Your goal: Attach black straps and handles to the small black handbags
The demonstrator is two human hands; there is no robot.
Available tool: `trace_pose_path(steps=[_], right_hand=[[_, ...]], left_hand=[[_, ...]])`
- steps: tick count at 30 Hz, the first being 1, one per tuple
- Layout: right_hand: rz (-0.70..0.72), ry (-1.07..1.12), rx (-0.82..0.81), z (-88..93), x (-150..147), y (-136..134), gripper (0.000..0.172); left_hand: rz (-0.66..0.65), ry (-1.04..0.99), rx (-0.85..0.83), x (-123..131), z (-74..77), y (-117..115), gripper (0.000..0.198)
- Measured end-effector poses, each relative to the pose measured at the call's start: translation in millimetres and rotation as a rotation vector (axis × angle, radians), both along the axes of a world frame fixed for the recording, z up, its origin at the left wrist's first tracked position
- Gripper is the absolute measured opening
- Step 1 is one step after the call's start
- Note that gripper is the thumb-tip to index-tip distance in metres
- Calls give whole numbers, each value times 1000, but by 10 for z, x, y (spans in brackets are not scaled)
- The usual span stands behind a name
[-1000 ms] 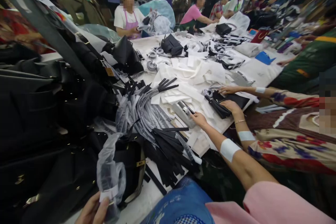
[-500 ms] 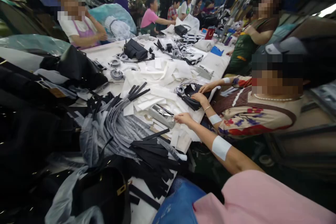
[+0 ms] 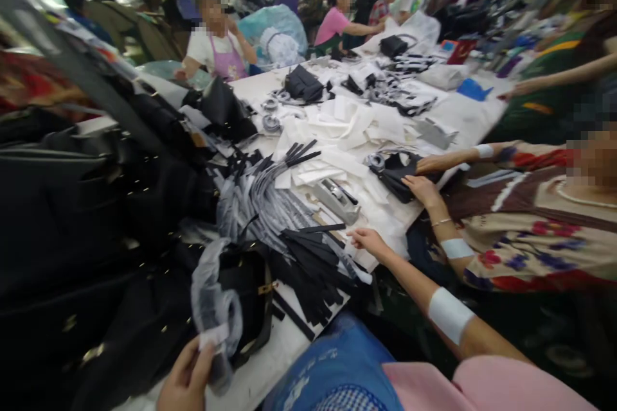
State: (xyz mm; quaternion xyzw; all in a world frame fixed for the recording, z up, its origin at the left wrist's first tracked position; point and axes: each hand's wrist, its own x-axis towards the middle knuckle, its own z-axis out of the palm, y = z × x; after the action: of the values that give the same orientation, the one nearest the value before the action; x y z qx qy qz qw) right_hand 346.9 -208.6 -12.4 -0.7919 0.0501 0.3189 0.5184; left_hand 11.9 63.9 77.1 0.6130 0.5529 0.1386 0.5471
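Observation:
In the head view my left hand (image 3: pixel 186 376) pinches a plastic-wrapped bag handle (image 3: pixel 226 314) at a white band around it. The handle rises from a black bag (image 3: pixel 248 295) with a gold-coloured fitting. My right hand (image 3: pixel 371 244) is closed in a pinch, just in front of a grey tape dispenser (image 3: pixel 335 200) and apart from it; whatever is between its fingertips is too small to make out. Left of that hand lie black strips (image 3: pixel 308 270) and a curved bundle of plastic-wrapped straps (image 3: pixel 265 199).
Black bags (image 3: pixel 87 225) are heaped on the left beside a slanted grey post (image 3: pixel 81 58). White sheets (image 3: pixel 332 122) cover the middle of the table. A co-worker's hands (image 3: pixel 424 186) rest on black pieces at the right. A second dispenser (image 3: pixel 434 133) stands farther back.
My view has swung left. My right hand has come away from the tape dispenser toward me. My left hand has come into view, gripping the wrapped bag handle.

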Motion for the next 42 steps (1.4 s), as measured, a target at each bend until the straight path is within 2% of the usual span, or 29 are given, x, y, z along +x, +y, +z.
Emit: trace_pose_path(steps=[2, 4, 6, 9, 11, 14, 18, 24, 26, 29, 31, 33, 35, 37, 40, 42], right_hand=[[159, -15, 162, 178, -399, 288, 39], [361, -25, 400, 439, -817, 608, 59], [509, -26, 562, 734, -1208, 899, 64], [634, -51, 671, 1077, -1652, 1237, 64], [670, -83, 687, 1185, -1826, 1398, 66], [683, -160, 651, 1219, -1949, 1550, 68], [691, -230, 527, 1228, -2001, 1618, 77], [742, -137, 383, 1221, -1980, 1610, 92], [702, -116, 339, 1116, -1955, 1610, 97], [636, -25, 282, 850, -1919, 1583, 95], [565, 10, 243, 680, -1913, 1533, 84], [454, -28, 250, 603, -1943, 1468, 68], [374, -88, 345, 658, -2012, 1418, 57], [376, -141, 459, 817, -2106, 1411, 56], [433, -170, 506, 1069, -2223, 1493, 69], [428, -144, 494, 1154, -2259, 1575, 80]], left_hand=[[-52, -150, -62, 28, 48, -47, 46], [-74, -234, -89, 64, 92, -79, 42], [-93, -282, -88, 88, 119, -100, 38], [-123, -342, -82, 89, 132, -129, 37], [-147, -377, -75, 79, 132, -145, 36], [-193, -409, -57, 67, 135, -158, 35], [-235, -398, 11, 36, 142, -162, 35], [-284, -438, -19, -48, 180, -160, 35], [-268, -460, -83, -66, 202, -152, 37], [-223, -503, -173, -83, 221, -127, 39], [-194, -525, -196, -94, 221, -109, 39], [-167, -519, -204, -100, 213, -99, 39], [-139, -498, -197, -96, 200, -105, 38], [-128, -493, -174, -79, 182, -127, 37], [-155, -495, -95, -41, 163, -176, 40], [-163, -476, -48, -22, 177, -209, 45]])
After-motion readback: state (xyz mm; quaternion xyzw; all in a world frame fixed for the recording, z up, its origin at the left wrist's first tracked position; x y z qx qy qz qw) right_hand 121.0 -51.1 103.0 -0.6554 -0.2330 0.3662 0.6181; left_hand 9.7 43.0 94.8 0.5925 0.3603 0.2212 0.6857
